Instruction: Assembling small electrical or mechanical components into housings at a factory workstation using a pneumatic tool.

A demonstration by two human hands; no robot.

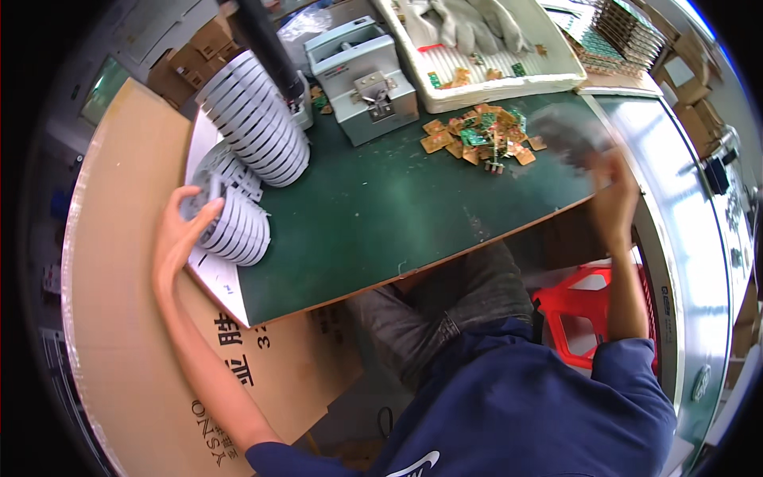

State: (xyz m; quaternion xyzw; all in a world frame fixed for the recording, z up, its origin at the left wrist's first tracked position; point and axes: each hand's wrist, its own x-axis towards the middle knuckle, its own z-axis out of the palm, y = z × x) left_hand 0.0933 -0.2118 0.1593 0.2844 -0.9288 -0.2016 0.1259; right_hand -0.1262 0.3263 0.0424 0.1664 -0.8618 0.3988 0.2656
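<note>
My left hand [179, 226] curls its thumb and fingers around the upper end of a short stack of white round plastic parts [242, 232] at the table's left edge. Behind that leans a taller stack of the same white parts [254, 119]. On the right, my right hand [613, 187] is smeared by motion over the table's edge. A dark blurred shape [568, 135] lies just beyond it; I cannot make out what it is or whether the hand holds it. Nearby is a loose heap of small green and copper-coloured circuit boards [481, 135].
A grey-green bench device with a metal clamp [373, 95] stands at the back of the green table [358, 215]. Beside it, a white foam tray [509, 87] holds gloves [469, 28] and boards. Stacked board panels [620, 36] are far right. Cardboard [119, 262] lines the left; a red stool [572, 306] is below.
</note>
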